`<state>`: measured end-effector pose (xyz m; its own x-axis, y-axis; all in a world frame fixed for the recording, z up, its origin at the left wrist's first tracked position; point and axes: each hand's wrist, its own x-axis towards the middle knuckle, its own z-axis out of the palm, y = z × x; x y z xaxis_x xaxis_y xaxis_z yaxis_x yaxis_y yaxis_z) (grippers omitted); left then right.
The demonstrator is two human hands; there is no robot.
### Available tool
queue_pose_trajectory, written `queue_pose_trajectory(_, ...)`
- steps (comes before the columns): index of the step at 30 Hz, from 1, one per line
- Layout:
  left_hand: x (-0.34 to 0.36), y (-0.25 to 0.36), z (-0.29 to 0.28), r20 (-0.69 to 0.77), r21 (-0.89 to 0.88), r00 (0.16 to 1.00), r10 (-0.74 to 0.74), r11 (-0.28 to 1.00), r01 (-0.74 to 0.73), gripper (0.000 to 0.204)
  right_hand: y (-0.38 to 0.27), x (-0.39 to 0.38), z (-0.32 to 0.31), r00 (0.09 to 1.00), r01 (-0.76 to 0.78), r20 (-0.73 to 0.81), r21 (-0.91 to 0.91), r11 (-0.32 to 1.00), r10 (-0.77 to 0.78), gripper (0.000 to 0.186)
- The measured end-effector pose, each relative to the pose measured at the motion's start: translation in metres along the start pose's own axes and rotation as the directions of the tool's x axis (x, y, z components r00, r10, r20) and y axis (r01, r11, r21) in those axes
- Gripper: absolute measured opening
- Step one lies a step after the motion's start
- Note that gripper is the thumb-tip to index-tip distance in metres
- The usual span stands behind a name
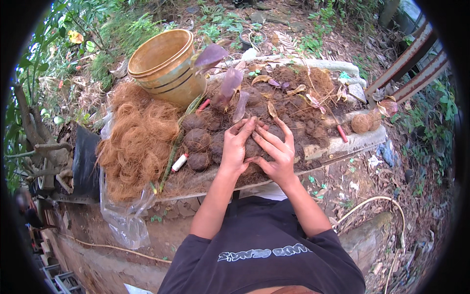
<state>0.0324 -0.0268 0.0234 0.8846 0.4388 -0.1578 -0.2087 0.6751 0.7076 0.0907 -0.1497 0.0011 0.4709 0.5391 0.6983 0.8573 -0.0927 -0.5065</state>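
Cupped together over the work slab, my left hand (pixel 235 148) and my right hand (pixel 275 153) press around a dark brown ball of soil (pixel 252 148). My fingertips meet at its top, and the palms hide much of it. Beyond my fingers stand purple leaves (pixel 230 84); I cannot tell where their stem is rooted. Just left of my left hand sit several round, fibre-wrapped soil balls (pixel 197 140). A spool of white thread (pixel 179 162) lies beside them. Loose dark soil (pixel 308 122) spreads to the right of my right hand.
A heap of coconut fibre (pixel 139 142) lies at the left, under a tilted yellow bucket (pixel 164 66). A long green stalk (pixel 177 147) runs beside it. Toward the right are a red-handled tool (pixel 341 133) and two brown fibre balls (pixel 361 123). Clear plastic (pixel 128 223) hangs off the near edge.
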Motion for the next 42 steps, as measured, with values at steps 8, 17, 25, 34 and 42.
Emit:
queue_pose_trajectory(8,-0.005,0.003,0.001,0.008,0.147,0.995,0.097,0.984,-0.097,0.024,-0.021,-0.001,-0.006,0.992,-0.126,0.004,0.062,0.990,0.126,0.053)
queue_pose_trajectory(17,-0.005,0.061,-0.032,0.061,0.083,0.917,0.394,0.914,-0.398,0.042,-0.020,0.027,0.005,0.967,-0.239,0.008,0.385,0.891,0.256,0.041)
queue_pose_trajectory(25,-0.024,0.072,-0.062,-0.094,-0.039,0.909,0.406,0.911,-0.411,0.040,-0.034,0.022,0.045,0.831,-0.217,0.534,0.047,0.975,0.159,0.064)
queue_pose_trajectory(34,-0.037,0.067,-0.061,-0.101,-0.038,0.917,0.385,0.920,-0.391,0.035,-0.009,0.030,0.012,0.807,-0.410,0.507,0.110,0.905,0.304,0.059)
queue_pose_trajectory(42,-0.034,0.033,-0.039,-0.168,0.264,0.951,0.260,0.941,-0.211,0.015,0.009,0.032,-0.007,0.764,-0.559,0.455,0.114,0.821,0.457,0.058)
